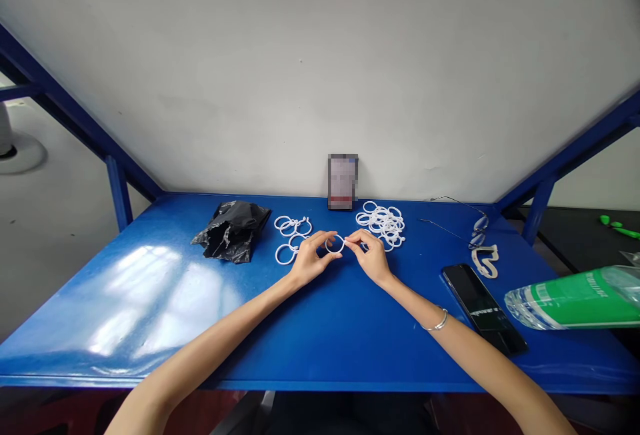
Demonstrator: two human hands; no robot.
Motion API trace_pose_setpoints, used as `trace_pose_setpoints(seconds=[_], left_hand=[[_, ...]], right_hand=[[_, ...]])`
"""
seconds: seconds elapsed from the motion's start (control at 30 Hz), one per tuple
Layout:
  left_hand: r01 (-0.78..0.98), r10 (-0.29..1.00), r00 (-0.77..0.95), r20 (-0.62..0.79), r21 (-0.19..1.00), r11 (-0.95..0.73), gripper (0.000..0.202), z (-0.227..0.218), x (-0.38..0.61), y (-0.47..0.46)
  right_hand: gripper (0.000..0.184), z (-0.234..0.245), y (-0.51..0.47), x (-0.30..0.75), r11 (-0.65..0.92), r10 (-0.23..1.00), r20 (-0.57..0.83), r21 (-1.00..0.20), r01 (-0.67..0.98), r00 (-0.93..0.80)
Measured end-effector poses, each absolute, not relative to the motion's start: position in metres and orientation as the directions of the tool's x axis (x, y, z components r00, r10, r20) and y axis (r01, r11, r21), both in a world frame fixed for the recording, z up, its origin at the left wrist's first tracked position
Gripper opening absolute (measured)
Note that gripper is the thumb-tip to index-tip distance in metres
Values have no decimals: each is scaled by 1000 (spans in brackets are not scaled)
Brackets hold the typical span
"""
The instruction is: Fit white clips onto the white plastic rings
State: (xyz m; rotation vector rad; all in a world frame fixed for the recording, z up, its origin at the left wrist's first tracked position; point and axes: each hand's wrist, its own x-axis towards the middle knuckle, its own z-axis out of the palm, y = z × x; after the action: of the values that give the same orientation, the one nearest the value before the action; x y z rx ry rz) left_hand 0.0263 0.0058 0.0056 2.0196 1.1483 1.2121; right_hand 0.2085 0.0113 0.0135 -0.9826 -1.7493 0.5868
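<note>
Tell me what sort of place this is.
Probably a small assembly or sorting workstation: a blue metal workbench against a plain wall, heaps of white plastic rings, and both hands, left hand and right hand, holding one ring.

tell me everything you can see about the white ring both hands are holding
The thin white plastic-looking ring is a small round hoop, held just above the blue table between two groups of similar rings. The left hand pinches its left side, the right hand its right side, with fingertips. It faces the camera roughly upright, its open centre visible. Whether it has a gap or clasp is too small to tell.
</note>
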Motion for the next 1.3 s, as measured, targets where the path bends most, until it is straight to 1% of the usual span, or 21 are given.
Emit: trace_pose_setpoints(seconds=[0.17, 0.33, 0.43, 0.53, 0.63, 0.73, 0.83, 0.9, 1.0, 1.1, 1.3], left_hand=[[411, 857, 265, 441, 752, -514, 49, 6, 26, 6], [418, 853, 295, 430, 745, -520, 53, 6, 26, 6], [418, 858, 285, 428, 750, -513, 51, 6, 25, 7], [432, 857, 280, 432, 741, -515, 42, 6, 23, 7], [489, 831, 278, 481, 674, -554, 31, 7, 20, 9], [619, 797, 265, 542, 538, -572, 26, 10, 13, 13], [763, 797, 251, 550, 394, -513, 24, 12, 4, 19], [830, 819, 216, 532, 341, -441, 24, 11, -2, 24], [887, 850, 125, 511, 327, -327, 23, 6, -9, 30], [912, 864, 62, 500, 323, -253, 23, -2, -13, 33], [916, 867, 82, 491, 306, -260, 18, -6, -11, 32]], right_hand=[[21, 15, 11, 210, 546, 836, 521, -756, 360, -174], [18, 18, 13, 214, 590, 802, 570, -710, 385, -179], [16, 19, 19, 222, 582, 787, 608, -673, 456, -107], [15, 20, 30, 236, 541, 745, 667, -607, 582, 4], [14, 19, 43, 254, 447, 691, 718, -515, 731, 83], [9, 16, 53, 270, 315, 682, 716, -470, 824, 147], [6, 14, 58, 281, 223, 695, 690, -475, 851, 203], [6, 13, 59, 283, 199, 713, 667, -487, 851, 215], [5, 12, 59, 283, 186, 740, 636, -508, 841, 221], [4, 12, 59, 282, 166, 760, 606, -531, 831, 235], [6, 11, 59, 280, 177, 782, 578, -562, 808, 231]])
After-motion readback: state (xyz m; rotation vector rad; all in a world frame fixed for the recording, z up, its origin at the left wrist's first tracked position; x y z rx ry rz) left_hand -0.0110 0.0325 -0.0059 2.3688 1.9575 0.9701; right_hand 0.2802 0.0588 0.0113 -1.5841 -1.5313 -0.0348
